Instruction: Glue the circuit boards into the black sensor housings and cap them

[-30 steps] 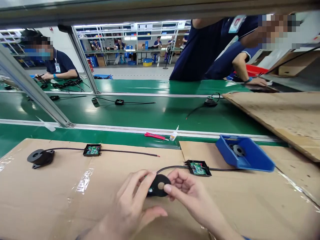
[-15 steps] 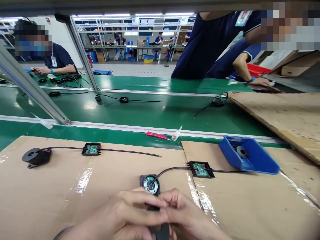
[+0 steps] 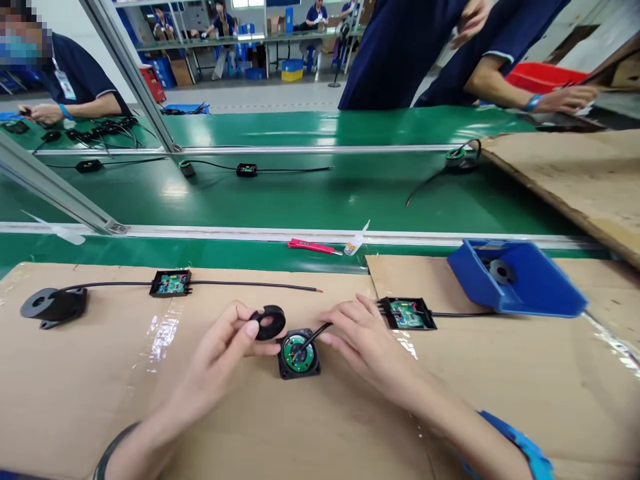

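Between the thumb and fingers of my left hand (image 3: 220, 353) is a black plastic ring (image 3: 273, 323), held up just above the cardboard. Right below it lies a square black housing (image 3: 285, 367) with a round green circuit board (image 3: 296, 353) and thin wires at its centre. A black cable (image 3: 314, 333) rises from that board into my right hand (image 3: 367, 340), whose thumb and fingers pinch it. Beyond those fingers the cable meets an open black box with a green circuit board (image 3: 407, 313). My right hand hides part of the cable.
Another black housing (image 3: 53, 305) is cabled to an open circuit box (image 3: 171, 283) at left. A blue bin (image 3: 540, 283) holds a grey ring. A red utility knife (image 3: 311, 247) and small glue bottle (image 3: 355, 241) lie by the rail. Co-workers sit and stand across the green bench (image 3: 280, 200).
My hands, close together before, have moved apart and up. The black ring is now plainly visible in my left hand, and my right hand has taken hold of the cable. The view has tilted down.
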Available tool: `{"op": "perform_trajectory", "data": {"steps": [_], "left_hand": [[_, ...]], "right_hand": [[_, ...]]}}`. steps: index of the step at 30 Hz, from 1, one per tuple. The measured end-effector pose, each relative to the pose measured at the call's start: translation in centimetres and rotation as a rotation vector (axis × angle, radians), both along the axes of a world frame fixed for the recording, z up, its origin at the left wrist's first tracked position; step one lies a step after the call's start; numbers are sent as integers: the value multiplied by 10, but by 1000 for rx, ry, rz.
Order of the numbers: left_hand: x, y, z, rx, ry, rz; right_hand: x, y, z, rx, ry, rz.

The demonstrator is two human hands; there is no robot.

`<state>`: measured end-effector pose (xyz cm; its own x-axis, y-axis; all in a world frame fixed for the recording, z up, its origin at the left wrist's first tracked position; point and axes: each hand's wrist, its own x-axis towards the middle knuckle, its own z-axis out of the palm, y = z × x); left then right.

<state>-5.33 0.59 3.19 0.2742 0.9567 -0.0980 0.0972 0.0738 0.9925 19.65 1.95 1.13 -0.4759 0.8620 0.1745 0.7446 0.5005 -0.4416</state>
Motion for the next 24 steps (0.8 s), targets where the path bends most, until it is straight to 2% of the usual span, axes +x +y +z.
{"op": "perform_trajectory", "data": {"steps": [2,4,8,11,14,19,24], "left_hand": [[2,6,-4,-148,-123,6],[2,8,-6,-129,-107,25],[6,5,-1,165,141,-25],[13,3,3,465,389,-121],[18,0,-1,656,479,-150],[25,-4,-14,767,470,-169],[32,-7,-22,789,513,-126]], "right_hand": [[1,-6,-1,-19,71,-3],[1,-15,1,16,132,-29],[2,-26,3,33,189,-69],[3,-27,0,-89,274,-87],[3,-26,-4,-173,375,-92],[1,-25,-8,-194,437,-94],[1,-26,-10,-186,418,-110]]}}
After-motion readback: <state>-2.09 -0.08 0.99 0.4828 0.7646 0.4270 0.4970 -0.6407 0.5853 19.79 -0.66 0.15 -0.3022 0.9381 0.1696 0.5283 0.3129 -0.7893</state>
